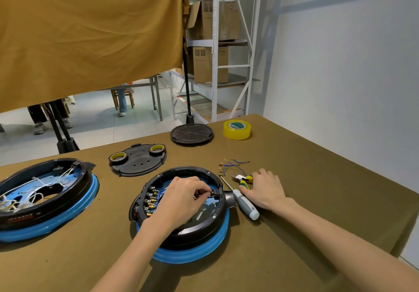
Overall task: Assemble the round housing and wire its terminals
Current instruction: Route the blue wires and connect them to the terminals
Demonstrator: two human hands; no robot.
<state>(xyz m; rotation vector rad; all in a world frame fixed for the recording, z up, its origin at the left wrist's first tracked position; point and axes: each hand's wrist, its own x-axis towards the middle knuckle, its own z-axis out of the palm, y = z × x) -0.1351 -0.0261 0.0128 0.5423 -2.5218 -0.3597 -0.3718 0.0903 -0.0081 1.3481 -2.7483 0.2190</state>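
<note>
1. At the far left, a second round housing point(40, 198) with a blue ring sits partly cut off by the left edge of the view. White wires lie tangled inside it.
2. Behind the gap between the two housings lies a black cover plate point(138, 161) with two tape rolls on it.
3. In the middle stands the round housing point(183, 214) being worked on, near the front edge of the brown table point(317, 201). A row of gold terminals point(150, 203) runs along its left inner wall.
4. The left hand point(181, 198) reaches inside it, fingers curled and pinching a small part by the right rim.
5. Just right of the housing lies a screwdriver point(246, 203).
6. The right hand point(265, 189) rests flat and relaxed beside it, fingertips touching yellow-green cutters point(243, 179).
7. Loose blue wires point(233, 166) lie behind the cutters.
8. Farther back sit a round black lid point(191, 134) and yellow tape point(237, 129). To the right, the table is bare out to its edge.
</note>
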